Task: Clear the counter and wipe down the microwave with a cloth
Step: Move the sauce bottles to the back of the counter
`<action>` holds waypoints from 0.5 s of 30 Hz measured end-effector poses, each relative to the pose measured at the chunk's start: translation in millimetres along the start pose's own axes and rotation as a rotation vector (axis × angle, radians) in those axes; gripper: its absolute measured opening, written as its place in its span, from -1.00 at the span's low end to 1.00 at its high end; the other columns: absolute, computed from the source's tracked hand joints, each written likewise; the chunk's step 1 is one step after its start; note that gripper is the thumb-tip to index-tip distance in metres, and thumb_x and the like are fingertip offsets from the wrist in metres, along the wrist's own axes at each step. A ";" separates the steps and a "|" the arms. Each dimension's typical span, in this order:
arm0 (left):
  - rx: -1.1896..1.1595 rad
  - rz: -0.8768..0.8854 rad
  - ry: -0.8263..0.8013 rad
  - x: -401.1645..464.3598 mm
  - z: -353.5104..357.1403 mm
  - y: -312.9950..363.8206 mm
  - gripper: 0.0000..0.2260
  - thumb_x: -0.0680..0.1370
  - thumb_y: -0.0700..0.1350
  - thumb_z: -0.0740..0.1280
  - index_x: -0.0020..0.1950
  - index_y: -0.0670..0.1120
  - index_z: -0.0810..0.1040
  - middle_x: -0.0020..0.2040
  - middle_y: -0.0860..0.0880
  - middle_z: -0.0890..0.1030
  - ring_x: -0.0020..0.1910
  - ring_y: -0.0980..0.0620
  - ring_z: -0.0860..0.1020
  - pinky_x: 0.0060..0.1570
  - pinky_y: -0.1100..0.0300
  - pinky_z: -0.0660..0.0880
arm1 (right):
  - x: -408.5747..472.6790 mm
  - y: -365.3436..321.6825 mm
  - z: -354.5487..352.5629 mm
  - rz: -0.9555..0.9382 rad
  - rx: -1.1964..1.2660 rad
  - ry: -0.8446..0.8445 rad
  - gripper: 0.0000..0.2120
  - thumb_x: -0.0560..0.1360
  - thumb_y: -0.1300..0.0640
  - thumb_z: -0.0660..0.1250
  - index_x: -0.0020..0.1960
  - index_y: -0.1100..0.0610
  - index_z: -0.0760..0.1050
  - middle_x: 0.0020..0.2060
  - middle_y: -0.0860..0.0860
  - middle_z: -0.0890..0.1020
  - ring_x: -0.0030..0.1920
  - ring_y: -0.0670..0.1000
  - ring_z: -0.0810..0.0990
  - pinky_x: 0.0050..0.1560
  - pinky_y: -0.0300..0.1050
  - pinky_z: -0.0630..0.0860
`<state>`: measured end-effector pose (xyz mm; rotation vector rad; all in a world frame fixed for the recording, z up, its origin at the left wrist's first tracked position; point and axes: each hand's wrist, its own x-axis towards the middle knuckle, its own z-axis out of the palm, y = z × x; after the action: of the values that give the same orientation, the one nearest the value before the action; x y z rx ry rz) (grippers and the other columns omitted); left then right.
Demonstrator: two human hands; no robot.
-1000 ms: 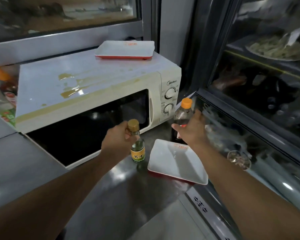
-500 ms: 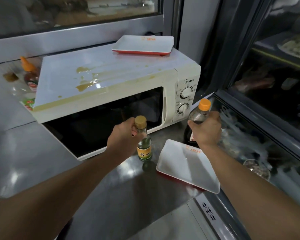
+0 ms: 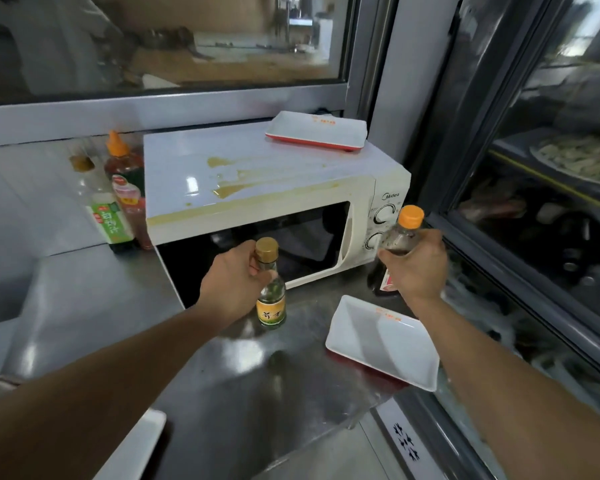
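Note:
A white microwave (image 3: 291, 188) stands on the steel counter (image 3: 257, 393), with yellow-brown spill stains on its top. My left hand (image 3: 234, 284) grips a small gold-capped bottle (image 3: 270, 299) with a yellow label, in front of the microwave door. Near the microwave's knobs, my right hand (image 3: 414, 268) holds a dark bottle with an orange cap (image 3: 400, 230). A white and red rectangular plate (image 3: 383, 342) lies on the counter below my right hand. A second such plate (image 3: 317, 135) rests on the microwave's back right corner. No cloth is in view.
Left of the microwave stand a green-labelled bottle (image 3: 110, 220) and an orange-capped sauce bottle (image 3: 123, 174). A glass-fronted display case (image 3: 548, 202) with dishes runs along the right. A window (image 3: 160, 43) spans the back. A white edge (image 3: 136, 448) shows at the counter's near side.
Both hands have lifted their bottles a little. The view has swung left, bringing the bottles left of the microwave into sight.

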<state>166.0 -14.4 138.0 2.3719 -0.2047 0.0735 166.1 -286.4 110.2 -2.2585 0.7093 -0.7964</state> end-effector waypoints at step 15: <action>-0.061 0.071 0.096 -79.2 -160.7 -75.6 -0.79 0.44 -0.08 0.43 0.03 -0.07 0.54 -0.14 -0.03 0.61 -0.09 -0.09 0.57 -0.02 0.00 0.52 | -163.5 -191.4 -20.9 -0.083 0.052 -0.143 -0.41 0.17 -0.15 0.48 0.02 0.09 0.31 -0.04 0.06 0.55 -0.07 0.11 0.57 -0.13 0.00 0.54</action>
<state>101.6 160.4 193.8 2.2938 -0.2417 0.2112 93.6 -62.2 201.2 -2.2839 0.5260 -0.6764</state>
